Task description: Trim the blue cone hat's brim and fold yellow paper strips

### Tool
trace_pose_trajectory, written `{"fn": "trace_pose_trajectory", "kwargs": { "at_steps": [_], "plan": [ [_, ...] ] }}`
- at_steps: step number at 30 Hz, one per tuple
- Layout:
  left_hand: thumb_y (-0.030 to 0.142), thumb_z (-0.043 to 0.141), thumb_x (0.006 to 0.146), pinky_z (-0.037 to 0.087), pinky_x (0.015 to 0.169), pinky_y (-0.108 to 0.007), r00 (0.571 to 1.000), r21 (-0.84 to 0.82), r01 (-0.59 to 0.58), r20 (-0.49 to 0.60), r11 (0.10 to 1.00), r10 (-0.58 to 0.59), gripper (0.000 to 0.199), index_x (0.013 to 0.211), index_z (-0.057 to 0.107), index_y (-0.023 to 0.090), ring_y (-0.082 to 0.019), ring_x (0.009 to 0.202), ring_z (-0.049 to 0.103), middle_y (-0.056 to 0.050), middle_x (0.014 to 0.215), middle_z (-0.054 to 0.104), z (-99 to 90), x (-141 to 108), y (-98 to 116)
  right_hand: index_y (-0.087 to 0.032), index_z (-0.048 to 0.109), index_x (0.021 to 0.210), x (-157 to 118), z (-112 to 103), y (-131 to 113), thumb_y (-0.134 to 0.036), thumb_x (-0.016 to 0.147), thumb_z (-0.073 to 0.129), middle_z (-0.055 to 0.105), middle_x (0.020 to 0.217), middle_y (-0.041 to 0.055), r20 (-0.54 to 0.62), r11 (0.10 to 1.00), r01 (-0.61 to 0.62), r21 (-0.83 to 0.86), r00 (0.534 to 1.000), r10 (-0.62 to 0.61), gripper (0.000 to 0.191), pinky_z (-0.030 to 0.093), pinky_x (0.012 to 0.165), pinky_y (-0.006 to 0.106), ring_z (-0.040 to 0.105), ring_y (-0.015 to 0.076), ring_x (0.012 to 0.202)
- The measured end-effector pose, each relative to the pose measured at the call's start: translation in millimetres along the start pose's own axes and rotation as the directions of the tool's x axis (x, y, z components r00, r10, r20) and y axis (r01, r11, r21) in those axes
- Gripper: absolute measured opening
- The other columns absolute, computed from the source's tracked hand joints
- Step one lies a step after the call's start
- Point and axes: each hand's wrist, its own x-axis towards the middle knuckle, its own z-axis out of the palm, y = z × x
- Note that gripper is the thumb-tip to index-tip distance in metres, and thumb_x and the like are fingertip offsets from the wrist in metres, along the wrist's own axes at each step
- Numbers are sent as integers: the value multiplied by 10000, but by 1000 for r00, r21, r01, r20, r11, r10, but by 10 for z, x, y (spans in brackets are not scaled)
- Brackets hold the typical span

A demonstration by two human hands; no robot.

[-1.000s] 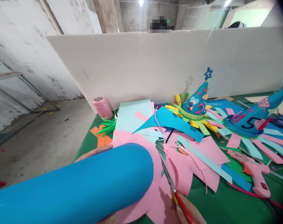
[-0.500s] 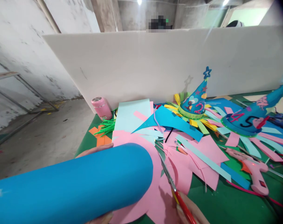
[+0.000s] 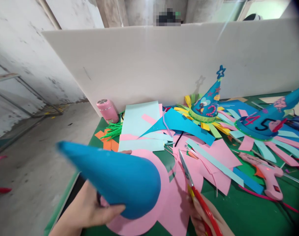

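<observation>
My left hand (image 3: 90,206) grips a blue paper cone (image 3: 129,183), thumb on its near side and a fingertip showing behind it. The cone lies tilted, its tip toward the upper left. A round pink paper brim (image 3: 164,186) surrounds its wide end, over the green tabletop. In my right hand (image 3: 200,214) are red-handled scissors (image 3: 186,167), with the blades pointing up and away, right of the brim and apart from it. The blades look closed. Pink paper pieces (image 3: 175,209) lie under and beside the brim.
Two decorated blue party hats, one with a star (image 3: 205,105) and one marked 5 (image 3: 267,119), stand at the right. A pink glue gun (image 3: 265,173) lies near them. Green pipe cleaners (image 3: 114,131) and a pink flask (image 3: 107,111) are at the left, before a white board (image 3: 149,65).
The cone has swung from pointing toward me to tip up and left, exposing my left hand. The brim has tilted with it. The scissors have shifted slightly right, still in my right hand.
</observation>
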Motion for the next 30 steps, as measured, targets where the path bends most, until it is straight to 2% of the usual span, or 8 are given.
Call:
{"fn": "trace_pose_trajectory", "kwargs": {
  "at_steps": [3, 7, 10, 14, 17, 19, 24, 30],
  "plan": [
    [209, 756, 290, 473, 778, -494, 954, -69, 143, 274, 987, -119, 520, 802, 664, 199, -359, 880, 595, -76, 720, 655, -40, 192, -26, -187, 579, 764, 113, -60, -56, -479, 502, 755, 397, 419, -89, 94, 993, -108, -43, 989, 111, 430, 287, 330, 167, 385, 59, 336],
    [175, 757, 290, 465, 784, -498, 940, -143, 252, 272, 957, -207, 554, 836, 665, 157, -357, 895, 599, -100, 810, 666, -99, 286, -141, -185, 558, 733, 203, -88, -141, -507, 425, 771, 387, 394, -93, 167, 966, -213, -144, 957, 236, 494, 315, 317, 205, 381, 79, 306],
    [182, 767, 358, 435, 871, -458, 949, -192, 204, 278, 960, -146, 673, 1013, 615, 155, -346, 1027, 549, -125, 1012, 629, -90, 205, -211, -187, 541, 717, 207, -89, -153, -513, 406, 777, 396, 388, -90, 160, 963, -230, -142, 955, 251, 508, 320, 314, 210, 385, 86, 304],
    [269, 765, 486, 367, 974, -436, 998, -186, 56, -18, 981, -60, 948, 1321, 316, 241, -311, 1213, 392, -113, 1317, 417, 172, -102, -145, -190, 528, 722, 191, -101, -127, -512, 436, 770, 413, 399, -85, 183, 972, -188, -139, 960, 212, 494, 316, 317, 199, 397, 82, 311],
    [354, 795, 442, 326, 1000, -473, 936, -56, 94, -336, 994, -107, 1070, 1347, 234, 242, -326, 1255, 318, -119, 1378, 318, 508, -321, 24, -191, 530, 720, 207, -121, -112, -539, 449, 752, 411, 401, -82, 204, 975, -160, -156, 960, 191, 494, 316, 319, 202, 400, 83, 315],
    [389, 793, 427, 334, 993, -480, 891, 19, 170, -429, 985, -146, 1110, 1352, 197, 242, -328, 1256, 312, -123, 1375, 307, 700, -379, 144, -194, 537, 727, 227, -140, -107, -553, 443, 747, 412, 402, -79, 208, 975, -155, -158, 960, 187, 504, 318, 319, 208, 404, 88, 317],
    [451, 759, 444, 392, 931, -500, 836, 116, 296, -512, 948, -198, 1034, 1322, 260, 231, -333, 1157, 430, -113, 1256, 436, 845, -294, 281, -194, 567, 782, 231, -177, -91, -532, 458, 753, 436, 416, -68, 192, 973, -170, -153, 961, 198, 503, 337, 330, 222, 410, 98, 324],
    [468, 739, 390, 506, 700, -476, 822, 52, 282, -528, 958, -213, 766, 1037, 496, 139, -322, 839, 584, -98, 900, 587, 566, -382, 272, -201, 602, 867, 127, -156, 2, -459, 526, 755, 509, 465, -48, 129, 996, -66, -63, 989, 74, 454, 333, 336, 192, 428, 85, 339]
  ]
}}
